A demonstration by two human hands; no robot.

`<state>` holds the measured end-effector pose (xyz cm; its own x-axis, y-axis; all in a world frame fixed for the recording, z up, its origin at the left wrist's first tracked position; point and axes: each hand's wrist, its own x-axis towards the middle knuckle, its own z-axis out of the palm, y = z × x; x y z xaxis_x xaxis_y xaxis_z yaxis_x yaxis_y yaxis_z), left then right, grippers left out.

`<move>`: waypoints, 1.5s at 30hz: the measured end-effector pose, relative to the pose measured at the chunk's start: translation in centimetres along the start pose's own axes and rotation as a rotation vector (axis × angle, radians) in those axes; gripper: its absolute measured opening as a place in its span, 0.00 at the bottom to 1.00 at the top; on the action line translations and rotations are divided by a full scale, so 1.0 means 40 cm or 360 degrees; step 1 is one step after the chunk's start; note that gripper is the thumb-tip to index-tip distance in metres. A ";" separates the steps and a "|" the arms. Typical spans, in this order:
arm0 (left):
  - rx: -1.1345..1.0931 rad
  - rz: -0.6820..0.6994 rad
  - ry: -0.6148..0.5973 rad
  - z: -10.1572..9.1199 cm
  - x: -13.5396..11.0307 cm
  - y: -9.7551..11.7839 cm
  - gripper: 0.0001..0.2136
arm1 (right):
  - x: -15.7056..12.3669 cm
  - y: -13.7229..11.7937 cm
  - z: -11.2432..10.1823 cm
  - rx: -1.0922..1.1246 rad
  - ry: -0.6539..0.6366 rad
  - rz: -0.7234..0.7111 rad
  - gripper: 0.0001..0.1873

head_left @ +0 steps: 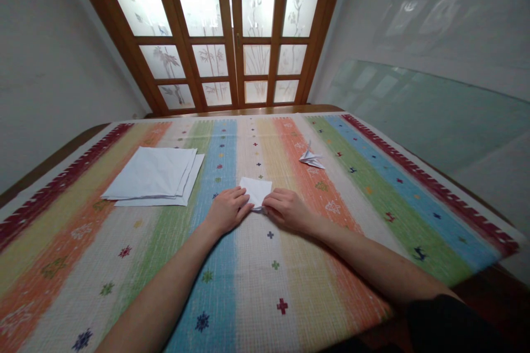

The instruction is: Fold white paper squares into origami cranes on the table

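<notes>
A small folded square of white paper (257, 191) lies on the bench (256, 281), between the two hands and over the pale stripe of the cloth (157, 237). The left hand (228, 210) touches its left edge, thumb and fingers slightly apart (whether they grip it, I cannot tell). The right hand (287, 209) has its fingertips closed on the lower right edge. A stack of larger white sheets (153, 174) lies to the left, and a folded paper figure (311, 158) sits farther back on the right
</notes>
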<state>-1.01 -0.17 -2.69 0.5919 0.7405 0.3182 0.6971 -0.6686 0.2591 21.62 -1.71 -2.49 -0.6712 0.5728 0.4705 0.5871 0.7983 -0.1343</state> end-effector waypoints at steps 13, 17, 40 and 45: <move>0.0192 -0.0189 -0.0075 -0.010 0.003 0.014 0.08 | 0.003 -0.017 0.012 0.0256 0.0444 0.0151 0.10; 0.0300 -0.0346 -0.0062 -0.014 0.003 0.017 0.07 | -0.002 -0.025 0.013 0.0195 0.0610 0.0053 0.08; -0.0301 -0.0028 0.0396 0.008 -0.001 -0.020 0.21 | 0.090 0.007 0.067 0.0310 -0.0243 -0.0057 0.25; -0.0609 -0.0106 0.0104 0.005 0.002 -0.032 0.41 | 0.082 0.024 0.058 0.0459 -0.0255 -0.0061 0.27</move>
<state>-1.76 0.76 -3.19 0.5151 0.7854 0.3433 0.5247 -0.6056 0.5982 18.95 1.37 -3.11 -0.7664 0.5451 0.3400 0.4232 0.8265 -0.3711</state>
